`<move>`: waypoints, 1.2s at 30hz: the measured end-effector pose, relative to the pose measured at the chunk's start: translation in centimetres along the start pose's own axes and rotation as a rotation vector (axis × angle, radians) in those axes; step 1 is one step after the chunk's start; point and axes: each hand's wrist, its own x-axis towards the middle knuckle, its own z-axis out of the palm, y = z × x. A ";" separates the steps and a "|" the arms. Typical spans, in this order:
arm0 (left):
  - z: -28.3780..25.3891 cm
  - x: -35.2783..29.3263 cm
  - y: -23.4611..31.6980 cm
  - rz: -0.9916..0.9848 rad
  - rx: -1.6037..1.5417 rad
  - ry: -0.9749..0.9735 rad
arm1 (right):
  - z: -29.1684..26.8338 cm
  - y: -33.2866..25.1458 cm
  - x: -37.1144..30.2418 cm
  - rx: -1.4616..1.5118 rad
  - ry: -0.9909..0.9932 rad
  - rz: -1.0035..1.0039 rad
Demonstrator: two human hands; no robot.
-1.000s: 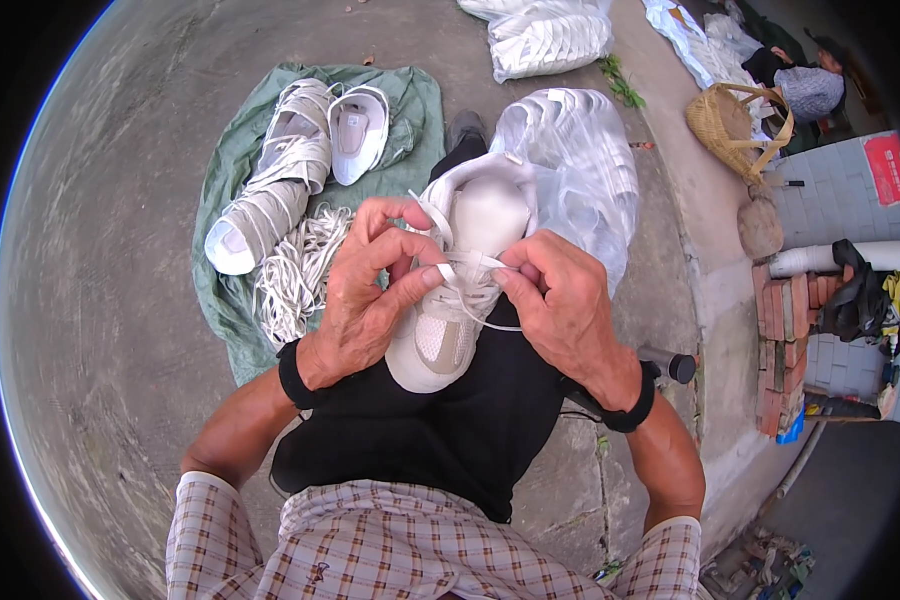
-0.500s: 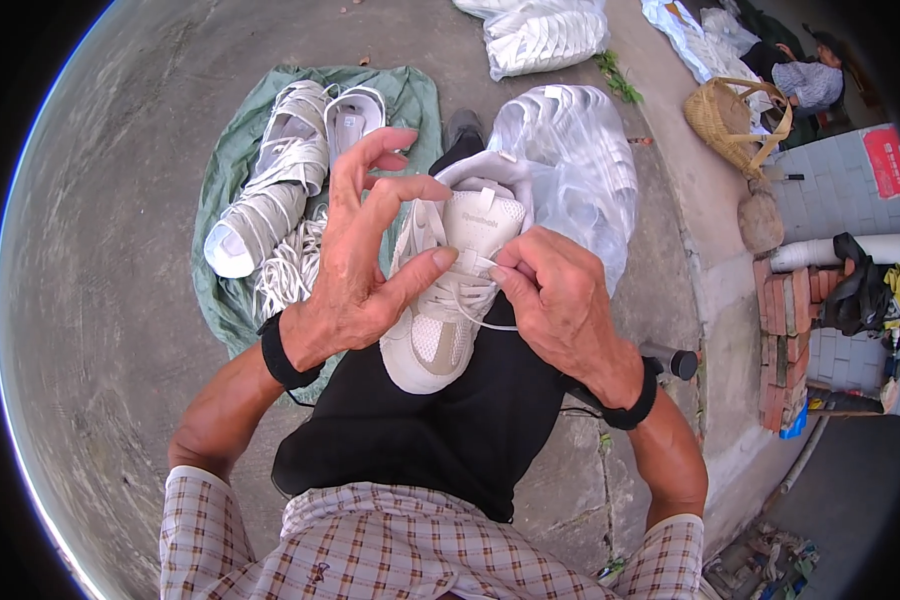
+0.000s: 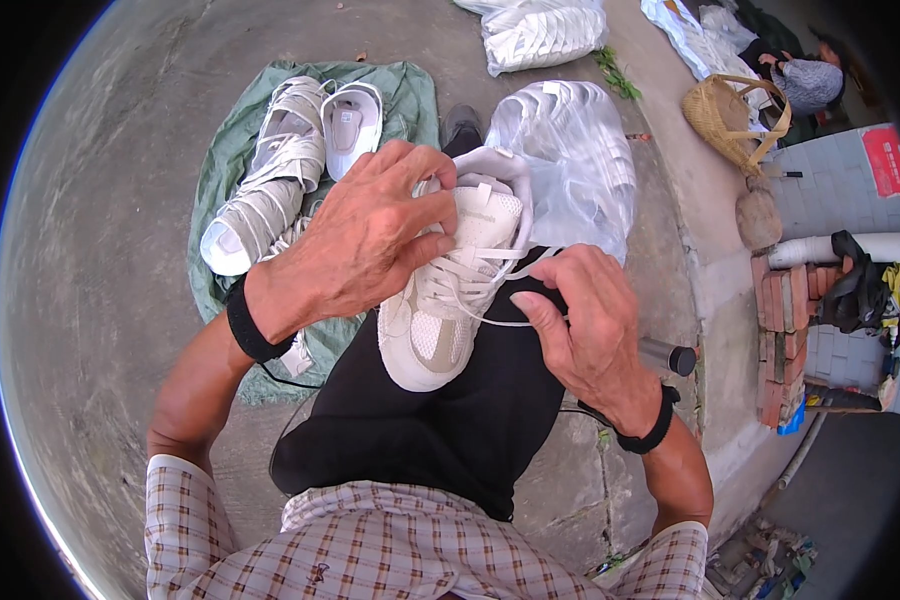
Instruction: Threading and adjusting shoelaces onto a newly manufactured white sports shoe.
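Head view: a white sneaker (image 3: 450, 290) with beige toe panels rests on the person's black-trousered lap (image 3: 440, 420), toe toward the body. Left hand (image 3: 370, 240) lies over the sneaker's left side, fingers curled onto its tongue and upper laces. Right hand (image 3: 590, 330), just right of the sneaker, pinches a white lace (image 3: 500, 268) running from the eyelets. Left of the sneaker, more white shoes (image 3: 280, 170) lie on a green cloth (image 3: 220, 180); beyond it sits a clear plastic bag (image 3: 570, 150), seemingly holding more white shoes.
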 end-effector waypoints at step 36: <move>-22.5 -20.2 -25.2 -0.870 0.472 0.804 | 2.0 1.4 0.8 0.225 0.098 -0.055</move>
